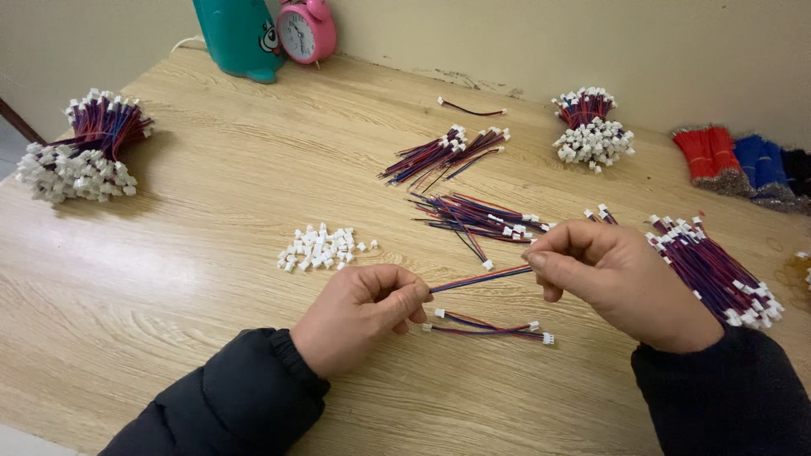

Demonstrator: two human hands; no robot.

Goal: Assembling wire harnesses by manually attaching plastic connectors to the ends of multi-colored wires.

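My left hand (359, 314) and my right hand (617, 283) pinch the two ends of one short wire lead (480, 279) of red, blue and black strands, stretched between them just above the wooden table (169, 279). Below the lead lie two or three finished leads with white plugs (490, 328). A small heap of loose white plastic connectors (321, 247) sits left of my left hand. Loose leads (477, 218) lie beyond my right hand, and a long bundle of leads (718, 268) lies to its right.
A large bundle of plugged leads (84, 152) lies far left; another (591, 128) at the back right, with more loose leads (443, 154) in the middle. Red and blue wire bunches (735, 160) lie far right. A teal container (241, 38) and pink alarm clock (306, 32) stand at the wall.
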